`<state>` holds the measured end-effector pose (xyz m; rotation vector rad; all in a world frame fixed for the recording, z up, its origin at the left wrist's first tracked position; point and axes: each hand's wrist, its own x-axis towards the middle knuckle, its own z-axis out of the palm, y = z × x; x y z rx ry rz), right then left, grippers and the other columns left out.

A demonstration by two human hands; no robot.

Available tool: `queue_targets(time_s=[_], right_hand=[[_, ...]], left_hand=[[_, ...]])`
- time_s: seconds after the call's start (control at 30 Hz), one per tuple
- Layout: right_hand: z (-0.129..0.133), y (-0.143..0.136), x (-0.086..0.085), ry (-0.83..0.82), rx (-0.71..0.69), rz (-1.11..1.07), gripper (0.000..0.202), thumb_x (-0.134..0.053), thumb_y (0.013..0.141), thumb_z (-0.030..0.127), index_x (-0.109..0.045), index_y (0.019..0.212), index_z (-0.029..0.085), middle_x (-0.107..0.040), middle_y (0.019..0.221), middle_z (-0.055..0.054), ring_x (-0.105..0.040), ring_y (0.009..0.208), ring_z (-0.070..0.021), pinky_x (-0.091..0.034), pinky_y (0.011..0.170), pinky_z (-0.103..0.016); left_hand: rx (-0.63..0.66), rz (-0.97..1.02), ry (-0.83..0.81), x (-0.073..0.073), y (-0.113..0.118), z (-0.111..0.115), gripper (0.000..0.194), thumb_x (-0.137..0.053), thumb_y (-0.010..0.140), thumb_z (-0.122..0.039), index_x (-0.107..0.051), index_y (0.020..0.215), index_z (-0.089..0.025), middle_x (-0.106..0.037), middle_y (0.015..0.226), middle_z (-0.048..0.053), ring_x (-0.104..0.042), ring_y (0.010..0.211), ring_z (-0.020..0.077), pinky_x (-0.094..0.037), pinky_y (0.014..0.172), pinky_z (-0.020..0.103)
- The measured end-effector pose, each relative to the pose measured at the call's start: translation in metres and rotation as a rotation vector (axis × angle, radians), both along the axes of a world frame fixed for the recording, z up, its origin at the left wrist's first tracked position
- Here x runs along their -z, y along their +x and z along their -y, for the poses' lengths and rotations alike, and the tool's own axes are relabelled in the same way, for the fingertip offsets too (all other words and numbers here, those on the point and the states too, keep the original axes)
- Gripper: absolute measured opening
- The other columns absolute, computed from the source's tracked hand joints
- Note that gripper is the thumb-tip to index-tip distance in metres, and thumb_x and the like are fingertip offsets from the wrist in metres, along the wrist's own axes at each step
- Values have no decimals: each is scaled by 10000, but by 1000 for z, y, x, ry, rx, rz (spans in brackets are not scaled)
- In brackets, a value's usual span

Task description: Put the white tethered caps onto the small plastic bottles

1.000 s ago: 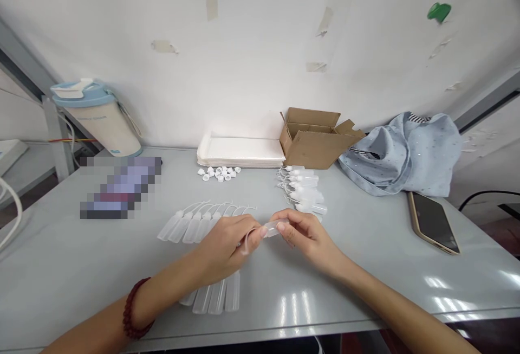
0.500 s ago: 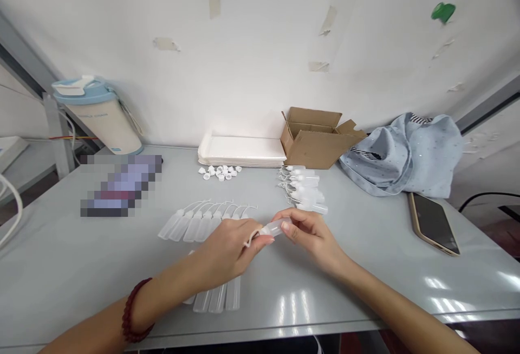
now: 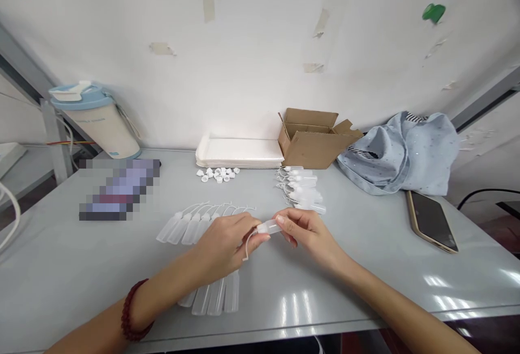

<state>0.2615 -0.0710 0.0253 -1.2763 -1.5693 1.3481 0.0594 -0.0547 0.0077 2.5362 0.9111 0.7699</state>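
Note:
Between my two hands is a small translucent plastic bottle (image 3: 270, 227), held nearly level above the table. My left hand (image 3: 231, 239) is closed on its neck end, from which a thin white curved tube hangs down. My right hand (image 3: 303, 230) pinches the bottle's body at the other end. Beyond my left hand lies a row of similar bottles with tubes (image 3: 187, 226), partly covered by that hand. More clear bottles (image 3: 215, 297) lie under my left forearm, their upper ends hidden. A further group of tubed bottles (image 3: 303, 194) lies past my right hand.
Small white caps (image 3: 219, 174) are scattered before a stack of white padded envelopes (image 3: 239, 153). An open cardboard box (image 3: 320, 145) stands beside it. To the right are a blue cloth bag (image 3: 422, 153) and a phone (image 3: 433, 221); a tumbler (image 3: 101, 123) stands at the back left.
The tube at the bottle's neck now hangs lower and shows more of its length. My right fingers have shifted slightly on the bottle. The whole view has moved a little.

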Motion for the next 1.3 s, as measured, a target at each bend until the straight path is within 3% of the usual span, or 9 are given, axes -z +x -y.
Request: queue_targets(time_s=[0.13, 0.23, 0.3, 0.47, 0.6, 0.73, 1.3], right_hand=[[-9, 11, -3, 105, 165, -23, 333, -563, 838, 475, -647, 862, 154, -527, 609, 12, -474, 552, -115, -399, 563, -260], [-20, 24, -3, 194, 348, 28, 354, -597, 808, 472, -670, 936, 150, -600, 663, -17, -528, 593, -140, -426, 574, -273], [-28, 33, -2, 260, 447, 96, 374, -605, 795, 466, -683, 970, 144, -642, 716, -38, -549, 625, -155, -434, 576, -279], [-47, 55, 4, 420, 519, 313, 357, -585, 792, 406, -697, 1014, 150, -684, 856, -70, -568, 715, -182, -458, 625, -303], [-57, 64, 13, 462, 467, 477, 341, -544, 802, 371, -703, 1009, 152, -698, 922, -85, -563, 724, -183, -459, 635, -316], [-61, 67, 20, 493, 443, 529, 329, -530, 796, 349, -699, 992, 145, -688, 949, -96, -561, 779, -201, -447, 666, -330], [-67, 76, 28, 544, 575, 627, 227, -509, 774, 279, -645, 913, 162, -632, 977, -109, -564, 871, -246, -454, 731, -389]], left_hand=[[-229, 60, -219, -12, -14, -19, 230, -448, 920, -336, -614, 852, -191, -630, 759, 16, -561, 675, 144, -411, 569, 229], [-434, 68, -178, -14, -32, -40, 242, -442, 895, -350, -621, 860, -191, -656, 841, 39, -586, 770, 181, -441, 610, 259], [-491, 36, -138, -9, -45, -54, 258, -438, 878, -359, -628, 906, -187, -658, 913, 57, -592, 852, 210, -469, 664, 294], [-494, -55, -119, 11, -63, -73, 369, -407, 878, -421, -646, 1027, -183, -605, 1205, 99, -534, 1096, 285, -492, 823, 394], [-360, -114, -129, 18, -64, -75, 439, -387, 900, -426, -583, 1222, -201, -521, 1364, 74, -404, 1270, 290, -408, 987, 459], [-340, -134, -148, 17, -63, -75, 430, -375, 913, -429, -614, 1187, -200, -557, 1329, 66, -414, 1265, 275, -348, 1047, 472], [-353, -214, -144, 13, -61, -74, 411, -320, 927, -376, -631, 1102, -170, -635, 1213, 80, -500, 1161, 280, -366, 1020, 417]])
